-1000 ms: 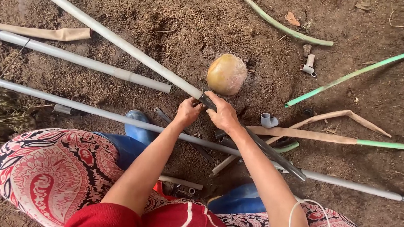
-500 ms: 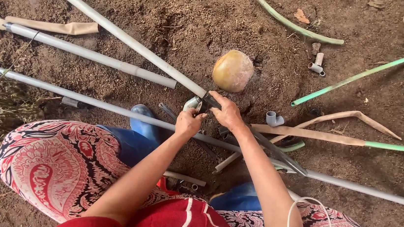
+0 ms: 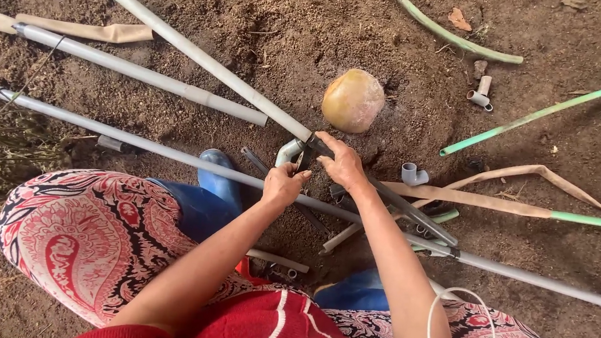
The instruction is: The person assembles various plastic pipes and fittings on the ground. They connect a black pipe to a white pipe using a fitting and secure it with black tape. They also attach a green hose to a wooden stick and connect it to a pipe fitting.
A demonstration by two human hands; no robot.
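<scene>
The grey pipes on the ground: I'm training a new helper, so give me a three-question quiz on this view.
1. True or false: the left hand touches the grey elbow fitting.
2. The rounded tan stone lies: A) beyond the hands, B) on the lap, C) on a pipe?
3. What does the right hand rest on?

Key: 1 true; 2 A; 3 the end of the long grey pipe, at the elbow.
</scene>
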